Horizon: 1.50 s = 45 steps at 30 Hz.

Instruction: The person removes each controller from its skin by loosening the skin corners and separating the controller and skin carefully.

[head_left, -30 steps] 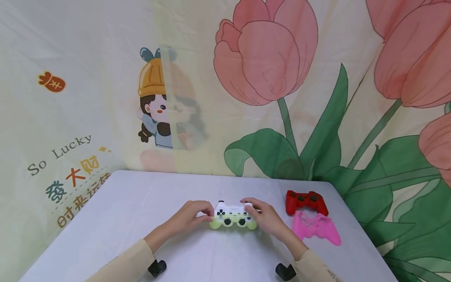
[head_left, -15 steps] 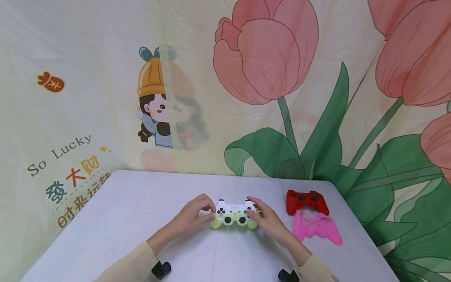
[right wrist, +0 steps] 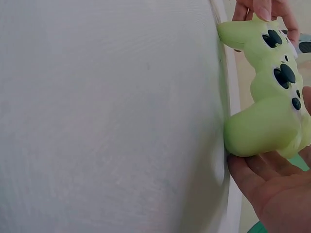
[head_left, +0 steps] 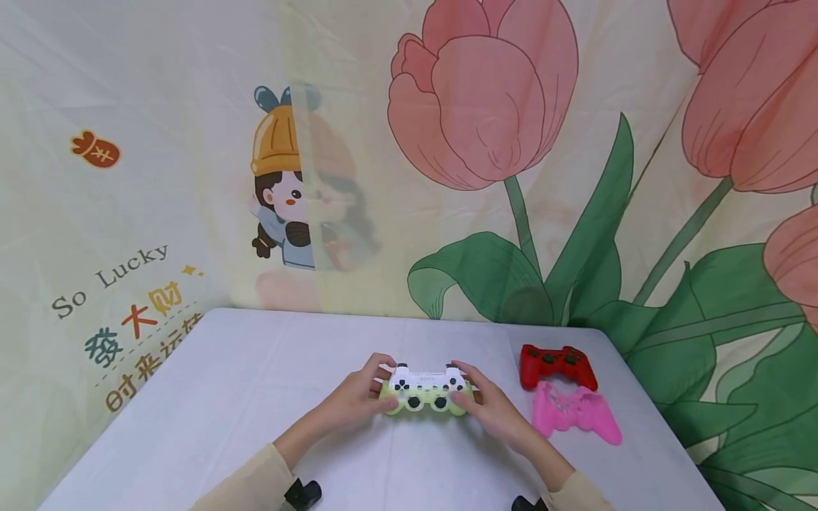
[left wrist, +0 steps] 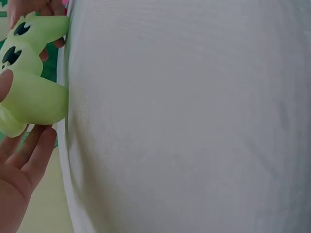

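Note:
A white game controller [head_left: 427,378] with black sticks and buttons sits mid-table in the head view. A pale green silicone cover [right wrist: 262,126] wraps its lower half and both handles; white shows along its upper part. My left hand [head_left: 354,397] holds the left side, thumb on the front and fingers round the back. On the other side my right hand [head_left: 488,404] grips likewise, its thumb resting on the cover near the right handle. In both wrist views the handle tips are at the table surface; fingers lie under the handles.
To the right lie a red controller [head_left: 557,365] and, in front of it, a pink silicone cover [head_left: 575,414]. A white cloth covers the table [head_left: 287,355]. Behind it hangs a curtain [head_left: 358,213] printed with tulips.
My left hand has moved from pinching the cover's left edge to holding the handle with thumb in front. The right thumb has slid lower on the controller, which stays nearly in place.

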### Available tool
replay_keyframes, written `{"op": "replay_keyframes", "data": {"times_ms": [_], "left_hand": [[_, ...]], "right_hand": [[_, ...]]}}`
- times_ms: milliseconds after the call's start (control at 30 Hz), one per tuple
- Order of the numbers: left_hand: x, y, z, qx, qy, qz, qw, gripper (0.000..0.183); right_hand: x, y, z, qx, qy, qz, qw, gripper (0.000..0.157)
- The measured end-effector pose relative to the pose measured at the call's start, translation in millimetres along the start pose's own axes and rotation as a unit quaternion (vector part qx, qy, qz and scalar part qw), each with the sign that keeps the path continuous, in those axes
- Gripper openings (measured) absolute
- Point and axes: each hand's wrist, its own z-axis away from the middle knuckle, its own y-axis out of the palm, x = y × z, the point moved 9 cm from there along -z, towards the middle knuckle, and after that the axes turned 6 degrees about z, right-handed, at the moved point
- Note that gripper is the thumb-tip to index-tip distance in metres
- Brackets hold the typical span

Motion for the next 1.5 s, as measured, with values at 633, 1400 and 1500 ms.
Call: {"op": "replay_keyframes", "data": {"times_ms": [633, 1400, 1500], "left_hand": [[-6.7, 2.0, 4.4, -0.020, 0.037, -0.014, 0.9990, 0.058], [-4.9, 10.2, 45.5, -0.043, -0.003, 0.020, 0.9988, 0.055], [-5.0, 10.4, 52.9, -0.055, -0.014, 0.030, 0.9979, 0.054]], "right_hand": [[7.7, 0.9, 12.9, -0.012, -0.014, -0.003, 1.000, 0.065], [10.7, 18.1, 50.0, -0.074, 0.052, 0.001, 0.996, 0.061], [13.0, 21.6, 52.2, -0.070, 0.052, 0.003, 0.996, 0.061]]}}
